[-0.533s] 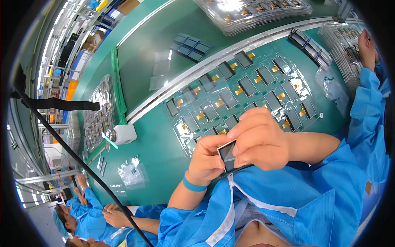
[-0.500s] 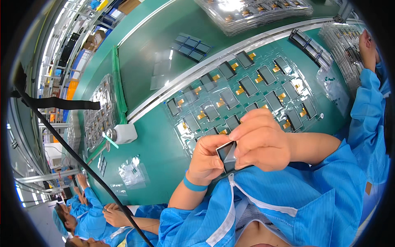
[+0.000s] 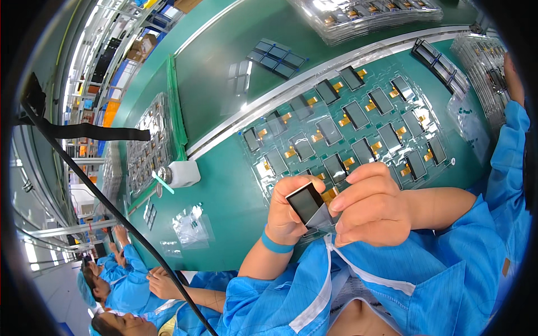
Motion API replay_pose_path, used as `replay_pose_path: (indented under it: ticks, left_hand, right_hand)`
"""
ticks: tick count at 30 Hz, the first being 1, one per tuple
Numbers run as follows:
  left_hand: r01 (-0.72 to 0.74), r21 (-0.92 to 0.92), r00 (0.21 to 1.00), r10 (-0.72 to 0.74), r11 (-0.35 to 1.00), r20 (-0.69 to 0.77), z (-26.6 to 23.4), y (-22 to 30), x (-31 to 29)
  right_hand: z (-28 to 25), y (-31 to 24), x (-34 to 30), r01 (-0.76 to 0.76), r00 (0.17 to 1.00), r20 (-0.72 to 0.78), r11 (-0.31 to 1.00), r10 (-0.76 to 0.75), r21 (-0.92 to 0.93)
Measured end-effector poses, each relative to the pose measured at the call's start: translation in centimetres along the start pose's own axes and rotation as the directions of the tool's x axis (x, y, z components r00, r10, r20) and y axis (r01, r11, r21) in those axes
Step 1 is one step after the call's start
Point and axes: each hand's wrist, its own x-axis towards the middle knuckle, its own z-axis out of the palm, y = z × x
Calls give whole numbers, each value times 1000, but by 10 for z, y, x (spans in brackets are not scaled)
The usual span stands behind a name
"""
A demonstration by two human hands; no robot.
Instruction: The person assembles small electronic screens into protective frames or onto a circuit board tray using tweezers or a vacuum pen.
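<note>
My left hand (image 3: 282,217), with a blue band at its wrist, grips a small LCD display (image 3: 304,201) by its edge, thumb in front and fingers behind. The dark screen faces me, tilted. A clear film (image 3: 320,218) is folded back over its lower right corner, and my right hand (image 3: 374,206) pinches the film's edge between thumb and fingers. Beside the screen, an orange flex cable (image 3: 329,195) shows next to my right fingertips. Both hands are above the near edge of a clear plastic tray (image 3: 253,163), which holds rows of similar displays with orange cables.
Stacked trays (image 3: 364,25) stand at the back and more trays (image 3: 486,64) at the right. A white bottle (image 3: 185,174), plastic bags (image 3: 191,227) and a blister tray rack (image 3: 148,148) lie left. A black cable (image 3: 106,199) crosses the left side. Co-workers (image 3: 126,280) sit at left.
The display has turned to face me more, and its orange cable now shows. My right hand has drawn slightly right with the film edge. The whole view has shifted a little.
</note>
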Motion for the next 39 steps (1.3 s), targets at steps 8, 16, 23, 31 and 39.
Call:
replay_pose_path:
  ticks: [8, 16, 23, 31, 39]
  left_hand:
    - [-33, -16, 999, 33, 999, -24, -4, 2, 0]
    - [8, -97, 999, -5, 995, 32, -3, 4, 4]
    - [-8, -100, 998, 14, 995, 66, -6, 4, 7]
    - [-34, -110, 997, 41, 993, 67, -7, 3, 7]
    - [-48, -154, 998, 54, 987, 38, -5, 2, 6]
  right_hand:
    - [1, -1, 2, -15, 1000, 16, 1000, 15, 25]
    - [-1, -4, 0, -10, 999, 42, 1000, 10, 14]
    - [-1, -4, 0, -12, 998, 59, 1000, 11, 11]
    - [-1, -4, -1, -20, 998, 65, 1000, 20, 2]
    - [0, -5, -1, -27, 998, 53, 1000, 27, 0]
